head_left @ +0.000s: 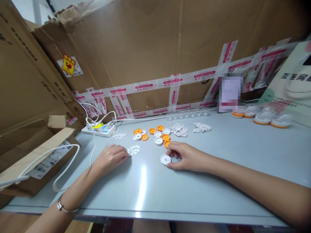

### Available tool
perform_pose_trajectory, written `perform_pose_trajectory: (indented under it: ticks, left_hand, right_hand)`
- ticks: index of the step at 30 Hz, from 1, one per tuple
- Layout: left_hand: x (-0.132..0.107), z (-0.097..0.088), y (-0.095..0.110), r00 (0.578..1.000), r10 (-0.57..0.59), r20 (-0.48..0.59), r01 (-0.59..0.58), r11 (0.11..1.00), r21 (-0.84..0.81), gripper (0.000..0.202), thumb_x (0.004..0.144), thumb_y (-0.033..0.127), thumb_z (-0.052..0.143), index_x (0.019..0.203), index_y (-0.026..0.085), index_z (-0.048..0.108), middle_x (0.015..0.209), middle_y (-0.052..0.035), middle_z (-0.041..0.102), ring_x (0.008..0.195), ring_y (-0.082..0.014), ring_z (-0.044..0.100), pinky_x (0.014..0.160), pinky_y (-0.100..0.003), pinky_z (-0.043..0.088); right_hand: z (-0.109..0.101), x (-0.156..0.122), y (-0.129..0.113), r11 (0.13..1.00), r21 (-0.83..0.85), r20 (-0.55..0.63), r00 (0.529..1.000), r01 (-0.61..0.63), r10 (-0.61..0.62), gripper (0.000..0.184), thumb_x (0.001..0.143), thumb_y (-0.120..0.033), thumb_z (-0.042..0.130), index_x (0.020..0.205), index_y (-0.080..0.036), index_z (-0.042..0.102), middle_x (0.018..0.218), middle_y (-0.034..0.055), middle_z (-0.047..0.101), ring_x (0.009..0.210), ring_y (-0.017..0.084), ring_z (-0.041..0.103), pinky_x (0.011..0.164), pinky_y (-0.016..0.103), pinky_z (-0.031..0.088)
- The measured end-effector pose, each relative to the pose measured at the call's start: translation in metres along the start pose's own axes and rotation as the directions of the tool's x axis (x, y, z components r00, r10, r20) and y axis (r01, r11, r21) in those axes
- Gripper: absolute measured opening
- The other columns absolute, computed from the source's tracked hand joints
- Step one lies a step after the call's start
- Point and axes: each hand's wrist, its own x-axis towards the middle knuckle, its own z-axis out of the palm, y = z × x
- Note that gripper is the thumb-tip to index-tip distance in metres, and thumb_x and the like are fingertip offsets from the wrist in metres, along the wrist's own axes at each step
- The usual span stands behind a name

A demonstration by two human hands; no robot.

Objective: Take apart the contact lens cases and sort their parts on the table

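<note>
The right hand pinches a white cup by its right side, thumb near and forefinger far, just to the near side of the orange cups. The left hand has its fingertips at the left edge of the small discs; whether they grip one cannot be told. A light rim hold, cup level and centre uncovered, should serve best, with discs parted singly, not swept.

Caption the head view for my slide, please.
Right hand holding a white cap, left hand beside small white discs on the table.
</note>
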Motion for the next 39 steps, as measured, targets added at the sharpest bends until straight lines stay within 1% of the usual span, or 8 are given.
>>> perform_pose_trajectory:
  ticks: [4,8,14,19,23,30,34,39]
  left_hand:
    - [0.006,-0.005,0.006,0.999,-0.033,0.001,0.033,0.994,-0.102,0.017,0.087,0.018,0.046,0.085,0.016,0.063,0.082,-0.0047,0.067,0.075,-0.0134,0.061,0.068,-0.026,0.046]
    - [0.035,-0.01,0.031,0.996,-0.049,-0.069,0.028,0.959,-0.283,0.015,0.085,0.021,0.05,0.089,0.015,0.063,0.084,-0.0073,0.066,0.079,-0.0147,0.06,0.072,-0.026,0.047]
    - [0.089,0.002,0.074,0.996,0.069,0.054,-0.045,0.932,-0.36,0.015,0.085,0.018,0.049,0.088,0.016,0.064,0.083,-0.0052,0.065,0.077,-0.0145,0.059,0.069,-0.025,0.046]
    - [0.107,0.013,0.075,0.978,0.058,0.199,0.025,0.92,-0.39,0.012,0.08,0.013,0.055,0.083,0.017,0.066,0.085,-0.0033,0.065,0.077,-0.0139,0.059,0.069,-0.024,0.045]
    - [0.113,0.014,0.074,0.973,0.021,0.231,0.08,0.905,-0.418,0.011,0.078,0.011,0.057,0.079,0.017,0.067,0.083,-0.0021,0.065,0.078,-0.0132,0.059,0.072,-0.023,0.045]
    - [0.112,0.019,0.079,0.982,0.064,0.18,-0.017,0.968,-0.249,0.01,0.076,0.014,0.056,0.076,0.015,0.066,0.077,-0.0025,0.065,0.071,-0.0143,0.058,0.063,-0.025,0.042]
    - [0.109,0.022,0.078,0.977,0.176,0.12,-0.162,0.98,-0.12,0.018,0.082,0.021,0.051,0.072,0.015,0.064,0.073,-0.0037,0.065,0.069,-0.015,0.058,0.062,-0.027,0.041]
    - [0.111,0.022,0.072,0.947,0.31,0.085,-0.309,0.951,-0.033,0.022,0.085,0.018,0.046,0.07,0.013,0.062,0.065,-0.0034,0.063,0.063,-0.0139,0.057,0.059,-0.027,0.04]
  right_hand:
    - [0.0,0.0,0.002,1.0,0.004,-0.011,1.0,0.019,-0.018,0.014,0.065,-0.026,0.062,0.071,-0.017,0.053,0.071,-0.001,0.048,0.064,0.011,0.043,0.057,0.022,0.035]
    - [0.001,0.001,0.004,0.999,0.011,-0.013,0.999,0.035,-0.034,0.015,0.065,-0.026,0.063,0.072,-0.017,0.053,0.07,-0.0014,0.047,0.063,0.011,0.042,0.057,0.022,0.035]
    - [0.003,0.0,0.008,0.996,0.025,-0.035,0.995,0.09,-0.089,0.015,0.066,-0.027,0.063,0.073,-0.016,0.054,0.067,-0.0023,0.045,0.062,0.01,0.042,0.056,0.021,0.035]
    - [0.003,0.002,0.013,0.991,0.016,-0.046,0.99,0.133,-0.132,0.016,0.065,-0.026,0.064,0.069,-0.017,0.052,0.066,-0.0028,0.046,0.061,0.01,0.042,0.056,0.021,0.035]
    - [0.003,0.004,0.016,0.991,0.035,-0.034,0.991,0.127,-0.126,0.016,0.066,-0.026,0.065,0.067,-0.017,0.052,0.067,-0.0024,0.049,0.063,0.01,0.044,0.057,0.021,0.035]
    - [0.004,0.004,0.017,0.993,0.037,-0.063,0.992,0.109,-0.106,0.016,0.063,-0.023,0.066,0.063,-0.016,0.051,0.063,-0.0031,0.047,0.06,0.01,0.042,0.055,0.021,0.035]
    - [0.004,0.004,0.015,0.994,0.03,-0.064,0.993,0.1,-0.098,0.014,0.062,-0.02,0.066,0.062,-0.016,0.052,0.061,-0.0037,0.045,0.058,0.009,0.041,0.053,0.02,0.034]
    - [0.004,0.005,0.015,0.995,0.029,-0.061,0.994,0.091,-0.09,0.016,0.061,-0.021,0.068,0.061,-0.016,0.053,0.06,-0.0039,0.045,0.058,0.009,0.041,0.053,0.02,0.033]
